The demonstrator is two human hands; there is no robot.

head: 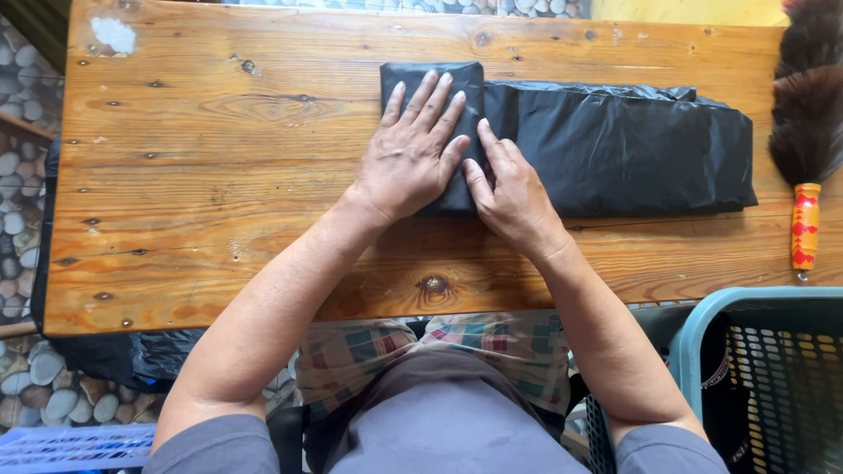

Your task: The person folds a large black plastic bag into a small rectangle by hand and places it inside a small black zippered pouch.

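Black plastic under the fingers: the left hand (pixel 408 162) lies flat, fingers (pixel 432 98) spread wide and pressed on the folded end of a black plastic bag (pixel 615 149).
Right hand: the right hand (pixel 514 193) rests just beside the left, fingers (pixel 493 151) extended and slightly apart, pressing the same fold; nothing is gripped.
Bag position: it lies flat on the far middle of the tabletop (pixel 219 175), its folded left end thicker, the rest stretching right.
Tabletop: varnished knotty wood planks.
Right edge: a dark feather duster (pixel 806 114) with a red and yellow handle lies well apart from the bag.
Lower right: a teal plastic basket (pixel 702 333) with perforated walls stands beside the tabletop.
Lower left: a blue slatted crate (pixel 70 443) on a pebble floor (pixel 35 386).
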